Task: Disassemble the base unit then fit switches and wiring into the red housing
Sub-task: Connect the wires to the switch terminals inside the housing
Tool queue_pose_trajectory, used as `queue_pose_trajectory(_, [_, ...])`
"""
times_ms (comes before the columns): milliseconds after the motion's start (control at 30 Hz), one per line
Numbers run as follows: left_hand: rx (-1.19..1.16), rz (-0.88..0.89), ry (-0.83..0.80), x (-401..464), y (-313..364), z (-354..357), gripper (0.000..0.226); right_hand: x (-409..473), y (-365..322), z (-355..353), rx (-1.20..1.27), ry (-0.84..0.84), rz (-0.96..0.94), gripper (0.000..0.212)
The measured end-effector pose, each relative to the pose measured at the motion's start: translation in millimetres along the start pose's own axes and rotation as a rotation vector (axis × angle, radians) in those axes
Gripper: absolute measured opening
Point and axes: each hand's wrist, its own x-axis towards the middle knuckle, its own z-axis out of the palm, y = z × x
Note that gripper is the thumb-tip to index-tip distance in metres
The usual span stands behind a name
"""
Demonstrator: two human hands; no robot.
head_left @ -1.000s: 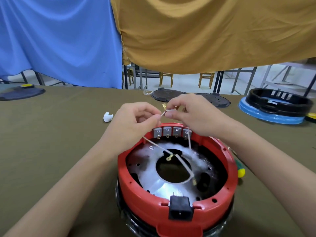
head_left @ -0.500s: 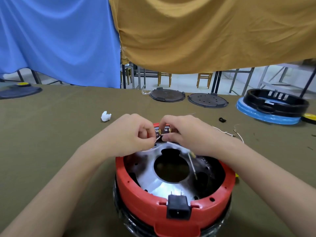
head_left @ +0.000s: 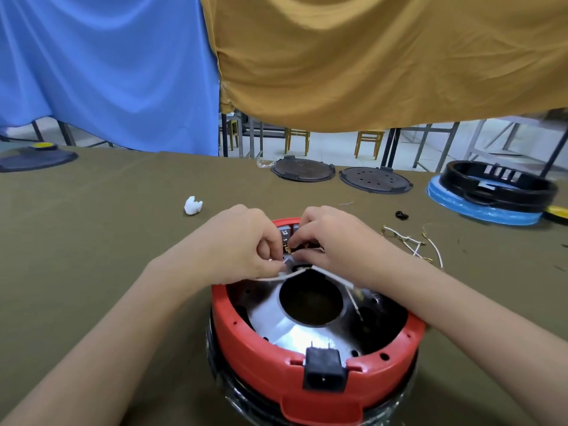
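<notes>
1. The red housing (head_left: 316, 382) sits on the olive-covered table (head_left: 92, 256), near the person, open side up, with a black power socket (head_left: 323, 372) set in its near rim.
2. Inside it lies a shiny metal plate (head_left: 276, 315) with a round hole in the middle.
3. Both hands work at the far rim of the housing, fingertips almost meeting over the row of grey switches (head_left: 287, 233).
4. The left hand (head_left: 242, 244) has its fingers curled, thumb and forefinger pinching a white wire (head_left: 285, 275) that runs from the grip down across the plate.
5. The right hand (head_left: 335, 241) is also curled, its fingertips pinching a small brass terminal (head_left: 289, 249) just below the switches; the contact point is mostly hidden by the fingers, so whether the terminal touches a switch tab I cannot tell.
6. A second stretch of white wire (head_left: 335, 279) passes under the right hand toward the right side of the housing.
7. To the right on the table, well apart from the housing, lies a loose bundle of white wires (head_left: 412, 244) with brass ends.
8. Farther back sit two dark round lids (head_left: 302, 170), a black ring on a blue base (head_left: 491, 192), and a small white scrap (head_left: 193, 205).
</notes>
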Motion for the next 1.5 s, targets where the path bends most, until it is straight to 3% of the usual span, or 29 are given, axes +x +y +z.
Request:
queue_pose_trajectory(67, [0.035, -0.011, 0.003, 0, 2, -1, 0.032, 2, 0, 2, 0.004, 0.008, 0.004, 0.022])
queue_pose_trajectory(533, [0.137, -0.021, -0.026, 0, 8, -2, 0.021, 6, 1, 9, -0.046, 0.006, 0.000, 0.020])
queue_pose_trajectory(833, [0.190, -0.047, -0.021, 1, 8, -1, 0.034, 6, 1, 8, -0.061, 0.021, -0.046, 0.019])
queue_pose_trajectory(1033, [0.212, -0.025, -0.018, 2, 10, -2, 0.019, 8, -1, 10, -0.092, 0.022, -0.029, 0.021])
queue_pose_trajectory(1500, [0.237, -0.023, -0.017, 0, 9, -2, 0.022, 8, -1, 12, -0.093, 0.057, -0.027, 0.020])
